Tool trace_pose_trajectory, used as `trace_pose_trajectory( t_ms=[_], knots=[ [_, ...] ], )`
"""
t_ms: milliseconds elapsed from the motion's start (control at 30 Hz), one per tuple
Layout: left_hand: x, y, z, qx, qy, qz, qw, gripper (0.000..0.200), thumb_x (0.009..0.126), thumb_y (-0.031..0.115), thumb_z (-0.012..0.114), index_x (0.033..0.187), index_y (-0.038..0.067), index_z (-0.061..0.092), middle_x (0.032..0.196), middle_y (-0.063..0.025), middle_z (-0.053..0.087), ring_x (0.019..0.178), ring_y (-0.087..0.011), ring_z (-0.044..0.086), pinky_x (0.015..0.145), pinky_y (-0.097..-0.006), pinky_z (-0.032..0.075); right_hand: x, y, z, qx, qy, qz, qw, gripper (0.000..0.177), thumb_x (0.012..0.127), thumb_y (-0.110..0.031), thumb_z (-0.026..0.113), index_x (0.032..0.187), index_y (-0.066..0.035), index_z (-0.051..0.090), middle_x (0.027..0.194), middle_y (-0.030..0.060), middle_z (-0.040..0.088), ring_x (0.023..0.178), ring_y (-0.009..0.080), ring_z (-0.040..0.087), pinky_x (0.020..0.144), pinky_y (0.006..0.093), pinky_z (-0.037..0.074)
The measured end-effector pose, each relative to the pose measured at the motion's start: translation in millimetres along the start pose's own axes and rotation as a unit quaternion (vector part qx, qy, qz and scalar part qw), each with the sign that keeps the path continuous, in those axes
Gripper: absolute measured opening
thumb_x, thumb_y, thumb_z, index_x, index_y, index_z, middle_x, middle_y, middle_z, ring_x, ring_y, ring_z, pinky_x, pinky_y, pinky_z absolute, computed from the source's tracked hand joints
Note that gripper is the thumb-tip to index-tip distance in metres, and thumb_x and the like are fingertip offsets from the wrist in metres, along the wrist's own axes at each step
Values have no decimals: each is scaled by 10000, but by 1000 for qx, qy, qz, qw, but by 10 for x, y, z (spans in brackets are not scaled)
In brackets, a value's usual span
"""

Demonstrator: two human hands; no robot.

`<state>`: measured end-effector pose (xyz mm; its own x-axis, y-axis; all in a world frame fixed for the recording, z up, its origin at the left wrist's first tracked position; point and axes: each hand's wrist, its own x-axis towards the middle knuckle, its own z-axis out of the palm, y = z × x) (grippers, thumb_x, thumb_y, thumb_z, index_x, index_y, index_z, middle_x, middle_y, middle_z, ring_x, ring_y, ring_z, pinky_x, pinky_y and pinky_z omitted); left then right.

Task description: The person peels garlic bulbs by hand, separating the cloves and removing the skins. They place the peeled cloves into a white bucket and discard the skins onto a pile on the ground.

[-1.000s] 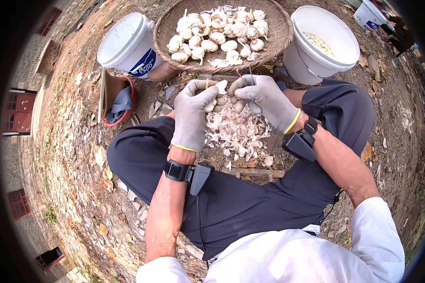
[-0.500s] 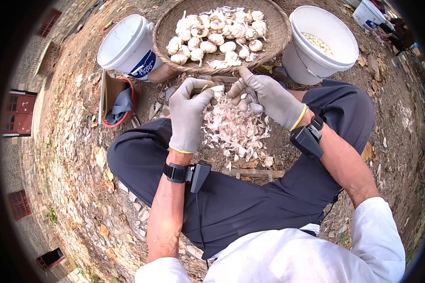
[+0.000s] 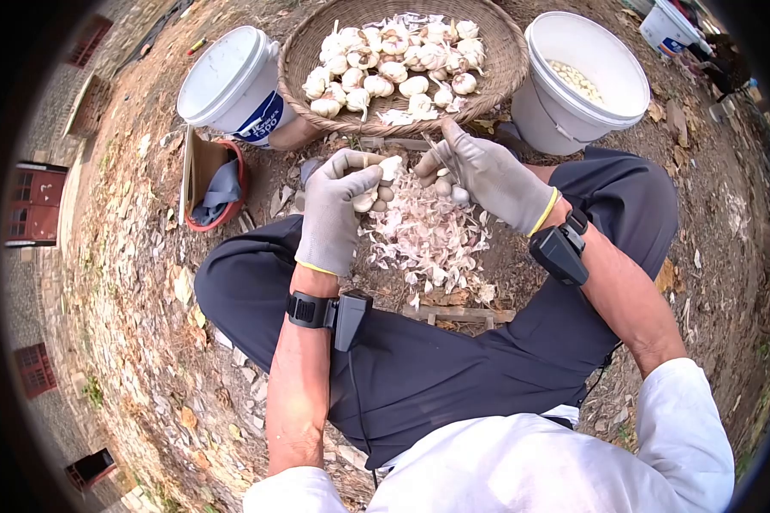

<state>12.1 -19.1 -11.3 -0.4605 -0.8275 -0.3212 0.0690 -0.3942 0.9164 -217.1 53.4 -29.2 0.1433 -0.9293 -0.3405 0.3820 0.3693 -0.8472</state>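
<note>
My left hand [image 3: 338,205], in a grey-white glove, pinches a piece of garlic [image 3: 391,168] between thumb and fingers, with more pale garlic under its fingers. To its right, my right hand [image 3: 488,175], gloved too, has its fingers curled round something pale, perhaps a clove, and a thin dark tool seems to show by the thumb. The two hands are slightly apart. Below them a heap of papery garlic skins [image 3: 428,231] lies on the ground. Just beyond the hands stands a wicker basket [image 3: 509,64] of whole garlic bulbs [image 3: 393,71].
A white bucket [image 3: 539,120] with peeled cloves [image 3: 576,81] stands right of the basket, a lidded white bucket [image 3: 222,81] left. A red basin [image 3: 241,192] holding grey cloth sits at the left. Another bucket [image 3: 666,30] is at the far right.
My left hand has turned and shifted slightly, and more garlic shows beneath its fingers. The fingers of my right hand have curled further.
</note>
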Motion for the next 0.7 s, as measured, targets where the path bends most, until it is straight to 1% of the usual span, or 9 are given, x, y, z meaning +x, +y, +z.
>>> trace_pose_trajectory(
  t_ms=[67, 133, 167, 233, 267, 367, 500, 567, 700],
  knots=[
    [-6, -3, -14, -7, -5, -9, 1000, 154, 1008, 58, 642, 1133, -26, 673, 886, -82, 715, 703, -134, 696, 629, -244, 554, -13, -14, 25, 8, 7, -8, 1000, 562, 1101, -518, 531, 1012, 13, 694, 902, 42, 694, 687, 61, 592, 548, 203, 449],
    [-11, 7, -28, -5, -8, -12, 1000, 151, 1006, 58, 642, 1127, -26, 675, 889, -83, 716, 703, -136, 697, 626, -245, 555, -13, -38, 27, -113, -12, -17, 993, 511, 1115, -460, 522, 991, 5, 694, 903, 32, 692, 691, 67, 585, 564, 214, 459],
    [-16, 9, -39, -2, -12, -15, 1000, 148, 1003, 57, 643, 1122, -25, 676, 893, -85, 717, 703, -138, 698, 623, -246, 555, -15, -42, 37, -112, -12, -16, 993, 511, 1115, -460, 522, 991, 5, 694, 903, 32, 692, 691, 67, 585, 564, 214, 459],
    [-3, -4, -80, 5, -17, -21, 1000, 145, 999, 54, 645, 1115, -26, 678, 896, -86, 717, 704, -140, 699, 614, -248, 554, -23, -66, 74, -212, -14, -14, 977, 490, 1123, -436, 516, 1022, 2, 711, 798, 6, 657, 657, 36, 564, 563, 194, 443],
    [5, -10, -100, 11, -23, -27, 999, 143, 994, 51, 646, 1109, -27, 679, 899, -88, 718, 704, -142, 700, 605, -250, 554, -30, -106, 71, -232, -25, 9, 972, 400, 1107, -361, 550, 1025, -5, 713, 808, 4, 657, 661, 48, 570, 574, 212, 455],
    [10, -30, -156, 24, -32, -42, 998, 137, 989, 47, 647, 1096, -31, 681, 882, -88, 718, 683, -142, 693, 586, -255, 552, -23, -94, 57, -336, -43, -11, 941, 327, 1073, -313, 597, 1038, -8, 709, 806, 3, 647, 677, 68, 578, 598, 244, 468],
    [8, -40, -207, 24, -68, -61, 996, 127, 988, 50, 647, 1082, -27, 681, 854, -90, 715, 654, -141, 680, 574, -256, 548, -8, -86, 10, -374, -59, -35, 925, 296, 1042, -285, 628, 1053, 0, 704, 805, 12, 637, 689, 87, 585, 623, 272, 479],
    [11, -47, -216, 14, -81, -74, 994, 98, 936, 41, 706, 1013, -6, 667, 800, -76, 700, 626, -142, 691, 542, -238, 539, 19, -41, -34, -429, -72, -83, 897, 363, 1027, -353, 642, 987, 4, 689, 763, 103, 627, 659, 178, 607, 643, 370, 495],
    [-3, -32, -220, 13, -97, -98, 990, 101, 933, 43, 720, 1001, 2, 658, 785, -77, 705, 595, -148, 691, 528, -241, 536, 52, -14, -79, -470, -83, -125, 870, 345, 1010, -342, 650, 964, -3, 689, 732, 107, 604, 645, 194, 583, 649, 379, 477]
  ],
)
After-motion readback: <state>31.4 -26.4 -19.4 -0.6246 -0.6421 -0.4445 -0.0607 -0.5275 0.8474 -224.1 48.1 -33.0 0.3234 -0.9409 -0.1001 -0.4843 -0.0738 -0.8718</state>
